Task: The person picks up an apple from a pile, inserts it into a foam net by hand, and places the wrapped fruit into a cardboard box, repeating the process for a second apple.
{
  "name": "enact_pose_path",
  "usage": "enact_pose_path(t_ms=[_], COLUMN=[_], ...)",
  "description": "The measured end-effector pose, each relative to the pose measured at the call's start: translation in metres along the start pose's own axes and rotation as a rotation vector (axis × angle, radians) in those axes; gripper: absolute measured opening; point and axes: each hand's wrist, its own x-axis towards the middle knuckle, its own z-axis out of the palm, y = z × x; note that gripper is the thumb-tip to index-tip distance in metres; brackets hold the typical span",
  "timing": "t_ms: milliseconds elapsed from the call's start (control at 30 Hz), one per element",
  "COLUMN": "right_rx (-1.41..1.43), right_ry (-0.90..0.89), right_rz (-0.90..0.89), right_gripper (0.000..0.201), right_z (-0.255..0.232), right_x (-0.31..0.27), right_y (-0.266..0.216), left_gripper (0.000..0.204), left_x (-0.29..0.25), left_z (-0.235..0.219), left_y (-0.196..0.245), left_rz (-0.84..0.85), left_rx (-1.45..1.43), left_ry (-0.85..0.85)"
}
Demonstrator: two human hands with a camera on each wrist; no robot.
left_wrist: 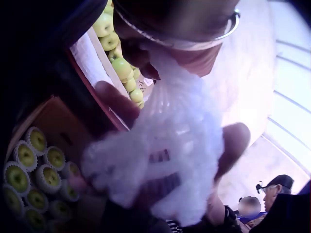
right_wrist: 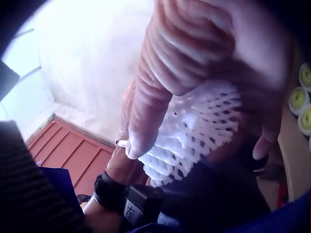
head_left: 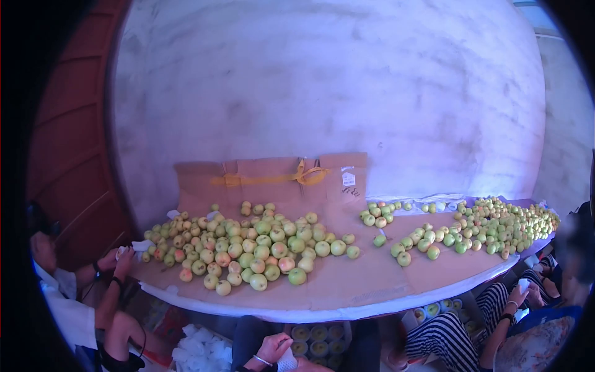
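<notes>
Foam net (right_wrist: 197, 128), mesh sharpest from right wrist

Beyond the left hand (head_left: 274, 348), a long table (head_left: 347, 313) — spread with cardboard (head_left: 353, 279) — bears a heap of apples (head_left: 262, 252); to the hand's right, more apples (head_left: 489, 226), the farthest seemingly on purple sheeting (head_left: 533, 247).

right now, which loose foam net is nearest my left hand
The foam net your left hand grips; the heaped foam nets lie away from it, beside your left leg.

Dark edges, L-wrist pic blurry w/ glare.
</notes>
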Motion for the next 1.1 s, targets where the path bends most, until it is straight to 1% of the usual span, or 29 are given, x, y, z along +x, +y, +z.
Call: enact_pose_path(t_ms=[100,133,167,233,267,300,367,400,500,600,667,700,733,767,800,833,867,900,967,1000,1033,1100], right_rx=[0.024,0.034,0.046,0.048,0.052,0.051,0.070,0.077,0.072,0.045,0.070,0.098,0.125,0.178,0.112,0.146,0.127,0.111,-0.036,-0.034,-0.074,-0.003], right_ry=[-0.053,-0.066,-0.084,-0.113,-0.122,-0.124,-0.133,-0.141,-0.164,-0.181,-0.182,-0.178,-0.175,-0.163,-0.189,-0.138,-0.135,-0.126,-0.146,-0.133,-0.178,-0.195], right_rz=[0.083,0.105,0.127,0.173,0.190,0.215,0.247,0.265,0.325,0.402,0.412,0.379,0.347,0.268,0.253,0.246,0.272,0.295,0.296,0.228,0.191,0.249], right_gripper=[0.026,0.025,0.025,0.024,0.023,0.023,0.022,0.021,0.021,0.020,0.020,0.021,0.021,0.023,0.024,0.026,0.027,0.028,0.034,0.040,0.044,0.044], right_z=[-0.001,-0.002,-0.003,-0.006,-0.007,-0.008,-0.008,-0.008,-0.011,-0.014,-0.012,-0.006,0.000,0.003,-0.004,-0.012,-0.021,-0.026,-0.025,-0.017,-0.018,-0.007], right_x=[0.005,0.006,0.009,0.008,0.007,0.004,0.004,0.003,0.003,0.005,0.005,-0.001,-0.006,-0.009,-0.007,-0.007,-0.006,-0.005,-0.005,-0.010,-0.002,-0.001], right_y=[0.008,0.010,0.019,0.021,0.022,0.014,0.017,0.017,0.023,0.043,0.050,0.033,0.016,-0.002,-0.006,-0.004,-0.003,-0.004,0.003,-0.006,0.027,0.036], left_gripper=[0.012,0.013,0.013,0.014,0.013,0.013,0.013,0.015,0.016,0.017,0.017,0.017,0.017,0.017,0.016,0.014,0.011,0.009,0.009,0.009,0.009,0.012], left_x=[0.001,0.001,0.001,0.004,0.004,0.006,0.006,0.005,0.001,0.003,0.007,0.008,0.009,0.007,0.006,0.007,0.007,0.007,0.011,0.012,0.012,0.010], left_z=[-0.002,-0.001,-0.001,-0.002,-0.003,-0.004,-0.004,-0.004,-0.003,-0.003,-0.008,-0.007,-0.007,-0.004,-0.002,-0.001,0.003,0.001,-0.001,0.001,0.001,-0.002], left_y=[0.006,0.006,0.004,0.005,0.007,0.009,0.008,0.006,-0.001,-0.004,-0.003,-0.002,-0.007,-0.012,-0.010,-0.007,-0.011,-0.016,-0.013,-0.010,-0.009,-0.008], left_rz=[-0.042,-0.067,-0.071,-0.012,-0.071,-0.078,-0.116,-0.076,-0.112,-0.139,-0.155,-0.165,-0.168,-0.150,-0.148,-0.148,-0.157,-0.280,-0.225,-0.197,-0.164,-0.135], left_rx=[-0.022,-0.078,-0.082,-0.019,-0.053,-0.057,-0.039,0.005,0.018,0.042,0.077,0.105,0.065,0.074,0.064,0.053,0.046,-0.006,0.032,-0.001,-0.038,-0.011], left_ry=[-0.001,0.038,0.035,0.047,0.036,0.033,0.079,0.084,0.101,0.119,0.130,0.149,0.158,0.146,0.165,0.181,0.287,0.319,0.346,0.352,0.355,0.307])
